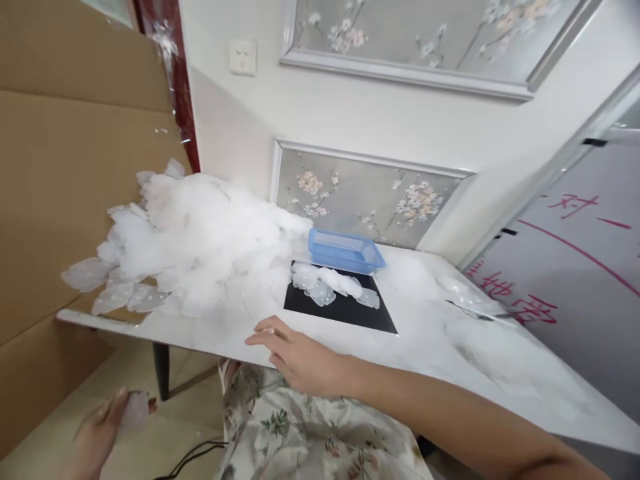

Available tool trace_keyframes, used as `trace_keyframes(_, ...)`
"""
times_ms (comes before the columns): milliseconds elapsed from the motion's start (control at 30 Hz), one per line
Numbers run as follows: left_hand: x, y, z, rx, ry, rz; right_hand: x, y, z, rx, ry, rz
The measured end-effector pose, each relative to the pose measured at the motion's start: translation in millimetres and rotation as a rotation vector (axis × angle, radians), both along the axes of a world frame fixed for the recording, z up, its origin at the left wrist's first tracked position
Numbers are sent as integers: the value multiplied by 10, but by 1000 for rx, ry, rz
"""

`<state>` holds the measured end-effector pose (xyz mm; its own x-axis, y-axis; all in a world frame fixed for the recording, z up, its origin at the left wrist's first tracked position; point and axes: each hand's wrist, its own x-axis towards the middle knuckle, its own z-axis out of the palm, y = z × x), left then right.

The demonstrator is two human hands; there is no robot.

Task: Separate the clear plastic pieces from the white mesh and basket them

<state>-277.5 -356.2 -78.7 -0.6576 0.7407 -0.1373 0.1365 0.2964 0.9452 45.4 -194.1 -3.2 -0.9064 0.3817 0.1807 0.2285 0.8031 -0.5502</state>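
My left hand [103, 423], low at the left beyond the table's front edge and blurred, is closed on a translucent white petal-shaped piece [134, 412]. My right hand [300, 357] is over the table's front edge with its fingers loosely bent and apart; no held thing shows in it. Just beyond it lies a black mat [333, 319], with several translucent petal pieces [321, 293] with pale dots strung across its back half. A large heap of similar white pieces [200, 227] covers the table's left part, some hanging over the edge.
A blue plastic tray [345, 250] stands behind the mat, near the wall. A large cardboard box [85, 167] rises at the left. Clear plastic [470, 297] lies on the white table [420, 360] at the right, beside a whiteboard [580, 267] with red writing. Black cables [193, 457] run below.
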Motion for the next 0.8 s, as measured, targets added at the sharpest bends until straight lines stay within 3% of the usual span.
trace_keyframes(67,243,100,340,170,-106,60,-140,-90,70,-11,120,76)
trace_keyframes(100,408,182,507,355,-190,84,-242,-135,119,-46,185,106)
trace_keyframes(133,598,285,656,508,-285,60,-351,-168,173,-115,252,110)
trace_keyframes(200,1021,540,872,609,-322,-13,-546,-167,277,-338,361,35)
trace_keyframes(333,1823,1058,1034,693,-429,-184,-598,152,394,-614,561,-209)
trace_keyframes(467,2311,1442,1069,654,-440,-373,-85,529,416,-566,590,-383)
trace_keyframes(533,2411,1635,1081,605,-217,-565,280,652,391,-466,601,-475)
trace_keyframes(600,2442,1878,1088,546,140,-784,670,787,316,-409,591,-562)
trace_keyframes(733,2549,2574,1009,414,860,-1136,1454,1211,6,-343,648,-856)
trace_keyframes(800,2727,2973,888,407,950,-1246,1767,1453,-183,-340,682,-1016)
